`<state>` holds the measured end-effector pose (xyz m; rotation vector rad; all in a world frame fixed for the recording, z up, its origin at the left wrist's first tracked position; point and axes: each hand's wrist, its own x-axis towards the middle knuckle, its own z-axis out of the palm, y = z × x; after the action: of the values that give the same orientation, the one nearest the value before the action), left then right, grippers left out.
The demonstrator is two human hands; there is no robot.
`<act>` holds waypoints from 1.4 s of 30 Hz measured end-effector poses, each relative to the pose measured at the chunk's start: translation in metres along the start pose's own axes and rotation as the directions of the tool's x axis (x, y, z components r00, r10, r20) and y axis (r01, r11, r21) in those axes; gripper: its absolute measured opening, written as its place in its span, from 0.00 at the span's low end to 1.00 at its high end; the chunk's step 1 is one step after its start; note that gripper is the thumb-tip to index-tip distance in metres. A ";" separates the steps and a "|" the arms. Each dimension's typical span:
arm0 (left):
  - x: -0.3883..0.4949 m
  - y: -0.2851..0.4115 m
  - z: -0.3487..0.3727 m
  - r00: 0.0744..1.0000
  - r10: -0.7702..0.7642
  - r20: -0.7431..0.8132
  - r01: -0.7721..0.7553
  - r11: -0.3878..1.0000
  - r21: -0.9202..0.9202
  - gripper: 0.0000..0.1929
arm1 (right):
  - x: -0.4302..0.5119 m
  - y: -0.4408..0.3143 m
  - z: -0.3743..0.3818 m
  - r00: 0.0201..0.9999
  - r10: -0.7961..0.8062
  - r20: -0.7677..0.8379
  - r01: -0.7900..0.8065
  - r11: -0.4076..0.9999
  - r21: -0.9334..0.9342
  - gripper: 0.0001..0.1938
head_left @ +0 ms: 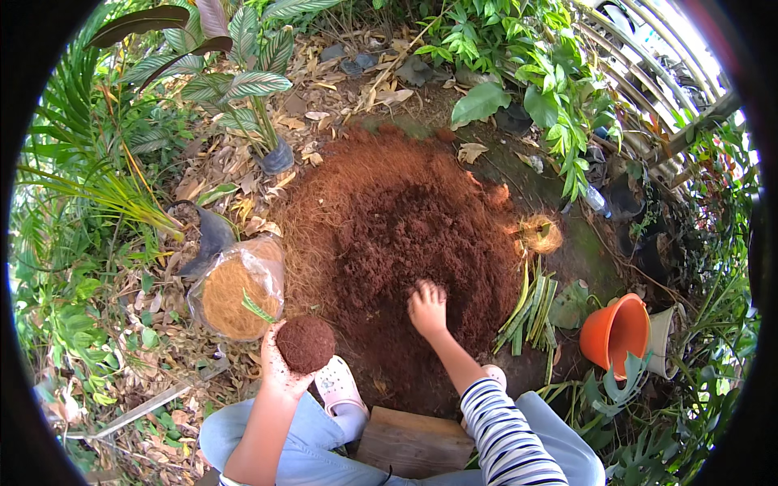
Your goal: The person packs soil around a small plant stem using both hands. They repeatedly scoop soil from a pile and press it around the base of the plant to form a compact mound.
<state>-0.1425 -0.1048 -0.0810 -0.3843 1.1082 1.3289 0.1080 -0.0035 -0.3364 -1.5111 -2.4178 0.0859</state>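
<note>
My left hand (281,358) cups a round ball of dark brown coco peat (306,344), with crumbs stuck to the palm and wrist. A green leaf piece (258,307) rises beside the ball's upper left; its lower end is hidden. My right hand (427,308) reaches down to the near part of a loose heap of dark coco peat (419,243). Its fingers are bent against the heap, and whether they hold any peat cannot be seen. Reddish-brown coconut fibre (310,225) rings the heap's far and left sides.
A clear plastic bag of fibre (237,297) stands left, near a potted striped-leaf plant (275,157). Long cut leaves (535,307) and a fibre bundle (541,234) lie right of the heap. Beyond them are an orange pot (615,334) and a whitish pot (665,343). A wooden block (415,443) sits between my legs.
</note>
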 end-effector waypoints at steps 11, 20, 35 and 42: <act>-0.011 -0.014 0.028 0.986 -0.032 0.162 0.037 0.999 -0.026 0.19 | -0.008 -0.009 0.001 0.826 0.078 0.559 -0.124 0.991 0.046 0.13; -0.057 -0.025 0.068 0.939 -0.060 0.338 0.073 0.997 -0.026 0.17 | 0.026 0.016 -0.078 0.455 0.406 0.792 -0.764 -0.278 0.582 0.16; -0.074 -0.060 0.138 0.850 -0.111 0.516 0.206 0.970 -0.131 0.20 | 0.037 0.010 -0.247 0.575 0.506 0.643 -0.616 -0.249 0.747 0.05; -0.070 -0.071 0.157 0.832 -0.120 0.542 0.231 0.963 -0.141 0.19 | 0.033 0.029 -0.306 0.707 0.383 0.595 -0.311 -0.587 0.747 0.10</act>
<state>-0.0033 -0.0424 0.0247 -0.2352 0.4623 1.2778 0.2035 0.0080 -0.0428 -1.0747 -0.3705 1.7738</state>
